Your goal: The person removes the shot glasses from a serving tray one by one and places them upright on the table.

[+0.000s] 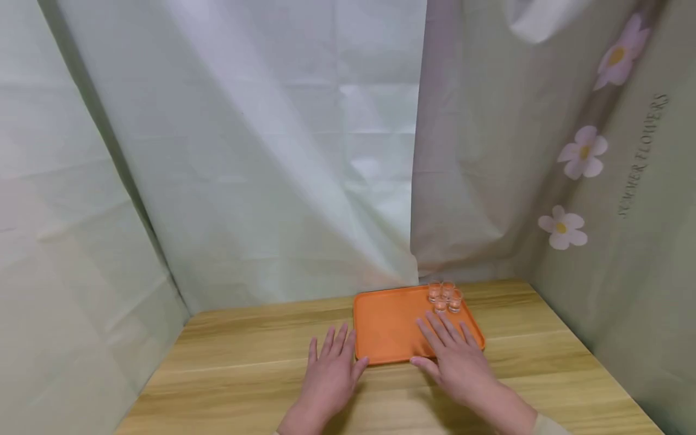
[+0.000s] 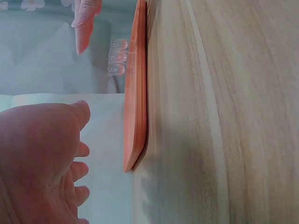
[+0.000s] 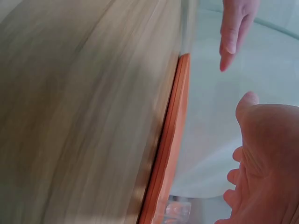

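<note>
While left hand [image 1: 328,376] and right hand [image 1: 459,368] hover, fingers extend, empty. Tilting the orange rectangular tray [image 1: 388,323] could topple clear round cups [image 1: 447,293]

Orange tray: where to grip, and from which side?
Likely the left rim with the left hand and the right rim with the right hand, each from its own side. The tray lies flat with a raised edge to hold. Lift level: clear cups stand towards its far right corner.
</note>
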Tool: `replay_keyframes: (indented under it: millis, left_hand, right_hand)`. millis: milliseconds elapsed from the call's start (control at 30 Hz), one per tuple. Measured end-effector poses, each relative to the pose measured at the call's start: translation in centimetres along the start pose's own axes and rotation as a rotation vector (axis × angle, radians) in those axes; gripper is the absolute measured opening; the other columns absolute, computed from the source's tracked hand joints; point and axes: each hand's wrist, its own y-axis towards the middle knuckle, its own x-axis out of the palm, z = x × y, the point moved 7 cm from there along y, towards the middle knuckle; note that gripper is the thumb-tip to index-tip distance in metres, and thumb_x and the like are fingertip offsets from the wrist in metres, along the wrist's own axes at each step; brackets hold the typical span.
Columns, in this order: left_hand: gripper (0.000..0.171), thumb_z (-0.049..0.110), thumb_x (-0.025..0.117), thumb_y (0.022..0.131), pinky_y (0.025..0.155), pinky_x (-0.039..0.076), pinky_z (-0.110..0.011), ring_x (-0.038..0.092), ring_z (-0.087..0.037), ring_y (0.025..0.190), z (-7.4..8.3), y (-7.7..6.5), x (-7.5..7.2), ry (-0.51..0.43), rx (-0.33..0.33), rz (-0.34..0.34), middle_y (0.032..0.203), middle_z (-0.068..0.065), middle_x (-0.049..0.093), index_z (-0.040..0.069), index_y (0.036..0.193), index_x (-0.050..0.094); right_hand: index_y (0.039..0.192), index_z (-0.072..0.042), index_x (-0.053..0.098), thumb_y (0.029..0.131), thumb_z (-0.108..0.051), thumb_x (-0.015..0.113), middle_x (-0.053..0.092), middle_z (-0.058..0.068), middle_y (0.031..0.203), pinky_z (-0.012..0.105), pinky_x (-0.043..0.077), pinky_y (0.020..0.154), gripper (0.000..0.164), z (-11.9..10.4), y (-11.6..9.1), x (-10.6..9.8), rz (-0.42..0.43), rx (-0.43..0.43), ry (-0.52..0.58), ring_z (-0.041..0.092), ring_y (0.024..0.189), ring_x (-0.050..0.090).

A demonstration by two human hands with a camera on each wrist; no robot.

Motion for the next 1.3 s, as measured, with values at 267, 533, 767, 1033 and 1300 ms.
replay_keyframes:
  millis: [267, 533, 767, 1033, 1300]
  left_hand:
    - [0.065, 0.045, 0.057, 0.115, 0.127, 0.018, -0.078, 0.034, -0.048, 0.161, 0.3, 0.7, 0.4, 0.0, 0.019, -0.003, 0.173, -0.02, 0.041, 0.003, 0.163, 0.051]
    - [0.066, 0.047, 0.057, 0.115, 0.127, 0.016, -0.077, 0.033, -0.047, 0.161, 0.4, 1.6, 1.6, -0.015, -0.006, -0.032, 0.174, -0.02, 0.04, 0.003, 0.164, 0.051]
    - [0.065, 0.046, 0.057, 0.115, 0.127, 0.017, -0.077, 0.034, -0.048, 0.16, 0.5, 2.1, 1.8, -0.023, -0.01, -0.023, 0.173, -0.021, 0.041, 0.003, 0.163, 0.052]
    - [0.065, 0.047, 0.057, 0.115, 0.127, 0.019, -0.077, 0.035, -0.048, 0.16, 0.2, 2.5, 1.9, -0.011, -0.019, -0.03, 0.173, -0.02, 0.042, 0.004, 0.163, 0.052]
    - [0.065, 0.047, 0.057, 0.115, 0.127, 0.019, -0.078, 0.034, -0.048, 0.16, 0.2, 2.7, 2.2, -0.028, -0.036, -0.064, 0.173, -0.021, 0.041, 0.002, 0.162, 0.053]
  right_hand:
    - [0.17, -0.012, 0.044, 0.111, -0.06, 0.056, 0.032, 0.014, 0.179, 0.072, 0.022, 0.129, 0.078, 1.7, -0.5, -0.2, 0.03, 0.033, -0.011, 0.044, 0.163, 0.03]
    - [0.17, -0.012, 0.045, 0.111, -0.059, 0.057, 0.036, 0.018, 0.176, 0.075, 0.026, 0.126, 0.077, 3.6, -1.2, -0.2, 0.053, 0.061, -0.034, 0.046, 0.161, 0.033]
    - [0.169, -0.009, 0.045, 0.111, -0.059, 0.058, 0.036, 0.019, 0.176, 0.077, 0.026, 0.125, 0.078, 5.1, -1.4, -0.4, 0.054, 0.091, -0.044, 0.047, 0.16, 0.034]
    - [0.17, -0.007, 0.043, 0.11, -0.061, 0.058, 0.037, 0.021, 0.175, 0.078, 0.023, 0.125, 0.081, 6.6, -1.4, -0.1, 0.029, 0.13, -0.032, 0.048, 0.16, 0.034]
    - [0.168, -0.007, 0.046, 0.11, -0.06, 0.058, 0.039, 0.023, 0.173, 0.08, 0.025, 0.123, 0.08, 8.0, -1.5, 0.4, 0.029, 0.144, -0.046, 0.051, 0.158, 0.037]
